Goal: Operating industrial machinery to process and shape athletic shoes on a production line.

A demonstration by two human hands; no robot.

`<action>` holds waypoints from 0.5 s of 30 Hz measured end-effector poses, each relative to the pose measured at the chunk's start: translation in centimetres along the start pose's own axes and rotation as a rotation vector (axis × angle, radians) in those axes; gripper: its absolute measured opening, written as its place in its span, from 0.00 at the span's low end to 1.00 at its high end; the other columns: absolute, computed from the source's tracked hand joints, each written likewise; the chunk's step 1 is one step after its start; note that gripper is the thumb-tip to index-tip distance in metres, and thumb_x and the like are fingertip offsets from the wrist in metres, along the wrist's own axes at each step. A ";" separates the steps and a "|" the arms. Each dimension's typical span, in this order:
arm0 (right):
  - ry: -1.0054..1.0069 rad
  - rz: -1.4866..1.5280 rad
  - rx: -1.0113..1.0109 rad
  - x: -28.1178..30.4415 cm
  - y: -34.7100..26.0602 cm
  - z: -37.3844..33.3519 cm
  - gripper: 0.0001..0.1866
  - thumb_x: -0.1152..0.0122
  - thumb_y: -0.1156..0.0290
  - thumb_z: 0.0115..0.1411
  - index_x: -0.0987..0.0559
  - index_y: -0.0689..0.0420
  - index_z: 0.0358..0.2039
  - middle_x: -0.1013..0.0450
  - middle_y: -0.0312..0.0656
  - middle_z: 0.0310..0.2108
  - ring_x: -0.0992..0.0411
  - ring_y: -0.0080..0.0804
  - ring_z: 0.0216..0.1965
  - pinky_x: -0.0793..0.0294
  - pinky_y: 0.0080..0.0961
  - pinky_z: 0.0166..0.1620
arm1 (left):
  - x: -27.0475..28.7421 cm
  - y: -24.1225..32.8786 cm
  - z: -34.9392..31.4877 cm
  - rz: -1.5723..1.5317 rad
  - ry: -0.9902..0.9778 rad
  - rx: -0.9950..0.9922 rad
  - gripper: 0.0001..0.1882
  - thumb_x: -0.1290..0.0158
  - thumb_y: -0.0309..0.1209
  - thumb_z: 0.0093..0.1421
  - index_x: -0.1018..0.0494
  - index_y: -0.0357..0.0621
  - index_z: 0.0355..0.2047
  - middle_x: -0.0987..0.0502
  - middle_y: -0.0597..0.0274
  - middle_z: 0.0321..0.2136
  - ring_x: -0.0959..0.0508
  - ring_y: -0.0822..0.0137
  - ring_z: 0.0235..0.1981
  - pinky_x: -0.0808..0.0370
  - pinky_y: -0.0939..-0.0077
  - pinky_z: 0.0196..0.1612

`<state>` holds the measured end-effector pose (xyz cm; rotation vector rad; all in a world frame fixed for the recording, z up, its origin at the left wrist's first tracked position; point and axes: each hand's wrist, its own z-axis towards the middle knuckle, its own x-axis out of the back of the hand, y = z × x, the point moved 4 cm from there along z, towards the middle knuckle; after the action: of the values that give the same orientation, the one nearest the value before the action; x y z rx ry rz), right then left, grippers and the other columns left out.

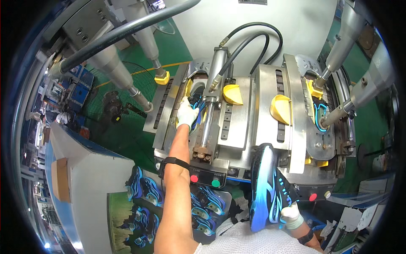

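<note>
My left hand (187, 113), in a white glove, reaches into the left station of a metal press. Its fingers are closed on a black and blue sneaker (195, 101) seated there between yellow pads, partly hidden by the hand and a cylinder. Close to my body, my gloved right hand (291, 216) grips a second sneaker (264, 186), black with a sole fading from pale to deep blue. This one is held toe up, its sole turned left. Another shoe (321, 114) sits in the right station, partly covered by a press rod.
Yellow curved pads (281, 109) stand on the steel press plates. Thick rods (146, 42) hang over both stations. Below, a control box (205, 178) carries red and green buttons. Several blue and black shoes (146, 190) lie at lower left, beside a white cabinet (89, 182).
</note>
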<state>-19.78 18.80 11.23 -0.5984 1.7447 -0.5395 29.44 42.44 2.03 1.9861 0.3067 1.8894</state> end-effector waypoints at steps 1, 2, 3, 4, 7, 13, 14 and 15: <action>0.032 -0.038 -0.016 0.1 0.1 0.3 0.50 0.28 0.76 0.46 0.42 0.65 0.69 0.33 0.46 0.62 0.31 0.38 0.59 0.32 0.37 0.63 | 0.8 0.1 0.1 0.065 -0.003 0.055 0.40 0.33 0.42 0.48 0.38 0.44 0.59 0.26 0.42 0.55 0.24 0.45 0.55 0.27 0.59 0.58; 0.057 -0.078 -0.035 0.2 0.2 0.5 0.49 0.28 0.77 0.46 0.41 0.65 0.69 0.32 0.45 0.62 0.31 0.37 0.60 0.32 0.37 0.63 | 1.5 -0.5 0.7 0.064 -0.010 0.070 0.42 0.33 0.42 0.47 0.37 0.43 0.59 0.23 0.40 0.50 0.22 0.45 0.53 0.26 0.58 0.57; 0.078 -0.069 -0.108 0.1 0.2 0.5 0.48 0.29 0.76 0.47 0.41 0.64 0.68 0.32 0.45 0.61 0.31 0.38 0.59 0.31 0.37 0.62 | 2.8 -1.0 0.7 0.061 0.030 0.082 0.41 0.33 0.42 0.46 0.37 0.42 0.58 0.22 0.40 0.49 0.22 0.44 0.52 0.26 0.58 0.56; 0.034 -0.075 0.011 -1.3 -0.1 1.6 0.47 0.30 0.75 0.49 0.41 0.63 0.68 0.31 0.46 0.61 0.29 0.38 0.58 0.29 0.37 0.61 | 4.2 -0.2 0.3 0.052 0.062 0.086 0.41 0.34 0.42 0.45 0.36 0.41 0.58 0.22 0.39 0.48 0.21 0.44 0.51 0.25 0.57 0.56; 0.076 -0.155 -0.021 -2.8 -0.5 2.6 0.52 0.22 0.61 0.48 0.41 0.63 0.68 0.30 0.45 0.59 0.27 0.37 0.55 0.26 0.35 0.59 | 10.1 0.5 -4.3 -0.081 0.119 0.038 0.39 0.33 0.43 0.46 0.34 0.38 0.55 0.21 0.38 0.45 0.21 0.43 0.48 0.24 0.57 0.53; 0.011 -0.073 -0.100 -7.0 2.4 9.2 0.30 0.35 0.73 0.58 0.32 0.62 0.61 0.24 0.44 0.50 0.22 0.32 0.47 0.22 0.31 0.53 | 18.3 -4.4 -23.4 -0.562 0.382 -0.074 0.31 0.33 0.28 0.51 0.33 0.31 0.54 0.22 0.55 0.44 0.21 0.67 0.44 0.26 0.71 0.51; -0.050 -0.040 -0.106 -9.5 3.2 11.8 0.27 0.37 0.72 0.60 0.30 0.63 0.59 0.23 0.45 0.48 0.23 0.31 0.47 0.21 0.30 0.51 | 18.7 -6.1 -27.2 -0.581 0.408 -0.018 0.32 0.34 0.27 0.52 0.34 0.30 0.55 0.23 0.54 0.45 0.22 0.68 0.44 0.26 0.71 0.51; -0.039 -0.086 0.006 -11.9 4.1 15.4 0.23 0.37 0.69 0.62 0.28 0.63 0.56 0.23 0.43 0.46 0.23 0.30 0.46 0.22 0.30 0.49 | 17.8 -8.0 -30.5 -0.725 0.489 -0.013 0.31 0.34 0.27 0.51 0.33 0.31 0.53 0.23 0.55 0.42 0.22 0.68 0.41 0.24 0.72 0.48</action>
<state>-2.80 28.83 13.72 -0.6786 1.6857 -0.5889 1.30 60.69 15.60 1.1235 0.9875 1.8075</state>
